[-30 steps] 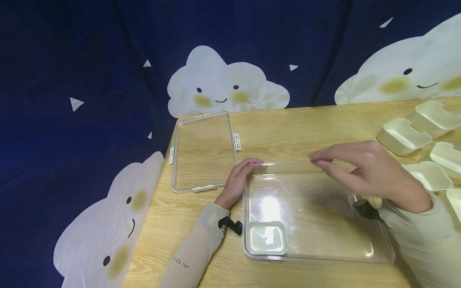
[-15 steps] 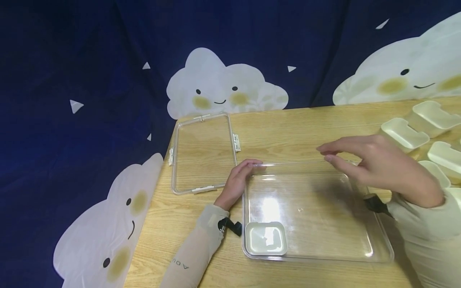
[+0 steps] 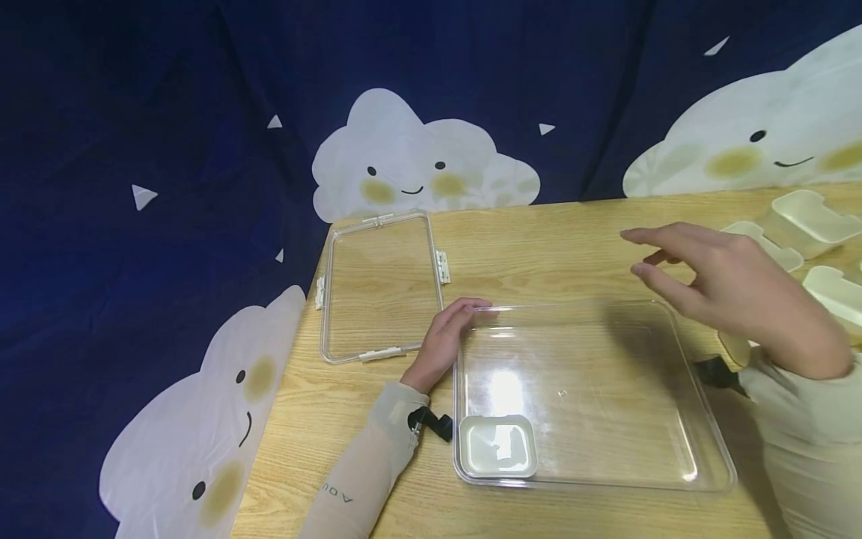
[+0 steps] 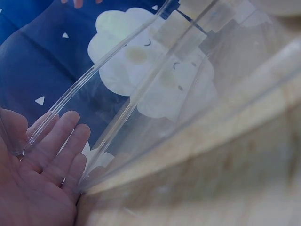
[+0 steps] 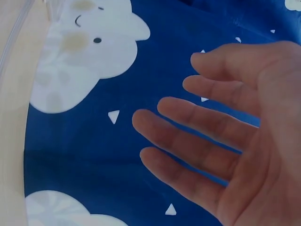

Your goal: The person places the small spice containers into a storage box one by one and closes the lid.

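Note:
A large clear plastic box (image 3: 572,404) stands on the wooden table, its top uncovered. In its near left corner sits a small cream tray (image 3: 498,447). My left hand (image 3: 442,340) rests against the box's far left corner; the left wrist view shows its fingers (image 4: 61,150) fairly straight, with the box rim running past between thumb and fingers. Above the far right corner, my right hand (image 3: 720,281) hovers with its fingers spread. Nothing lies in that hand (image 5: 221,136) in the right wrist view.
A clear lid (image 3: 387,288) with white clips lies left of and behind the box. Several cream trays (image 3: 811,224) stand at the right, partly hidden by the right arm. A dark blue cloud-printed curtain (image 3: 579,90) hangs behind the table.
My right hand has moved right and away from me, from over the box toward the cream trays, its fingers and thumb spreading apart. The left hand and the box stay in place.

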The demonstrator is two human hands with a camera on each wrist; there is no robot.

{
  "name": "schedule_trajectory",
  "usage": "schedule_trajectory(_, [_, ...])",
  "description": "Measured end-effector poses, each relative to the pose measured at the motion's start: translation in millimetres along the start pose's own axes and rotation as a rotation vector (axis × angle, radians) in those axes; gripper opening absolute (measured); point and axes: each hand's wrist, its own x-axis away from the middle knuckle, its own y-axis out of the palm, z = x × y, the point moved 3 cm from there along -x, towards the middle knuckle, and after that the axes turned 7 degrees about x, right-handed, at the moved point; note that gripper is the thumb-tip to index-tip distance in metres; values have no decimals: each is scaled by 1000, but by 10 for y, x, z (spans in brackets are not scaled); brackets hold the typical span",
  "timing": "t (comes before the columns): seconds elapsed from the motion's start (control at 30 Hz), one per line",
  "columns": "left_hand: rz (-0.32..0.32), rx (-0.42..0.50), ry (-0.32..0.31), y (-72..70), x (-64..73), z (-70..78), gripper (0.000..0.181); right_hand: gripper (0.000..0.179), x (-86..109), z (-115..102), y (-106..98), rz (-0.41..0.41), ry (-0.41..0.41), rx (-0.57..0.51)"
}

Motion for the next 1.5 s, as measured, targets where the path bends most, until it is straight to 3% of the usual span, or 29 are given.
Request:
schedule_trajectory(0.2, [-8, 15, -4, 3, -9, -2, 40, 45, 16, 179, 3, 18, 41, 18])
schedule_trajectory(0.37, [-5, 7, -5, 4, -7, 0, 41, 49, 29, 314, 38, -30, 111, 25])
schedule_trajectory(1.03, [0, -12, -9, -7, 1, -2, 40, 43, 111, 773, 257, -160, 248, 81])
schedule_trajectory(1.5, [6, -15, -7, 1, 0, 10, 41, 50, 167, 1048, 377, -298, 385, 60])
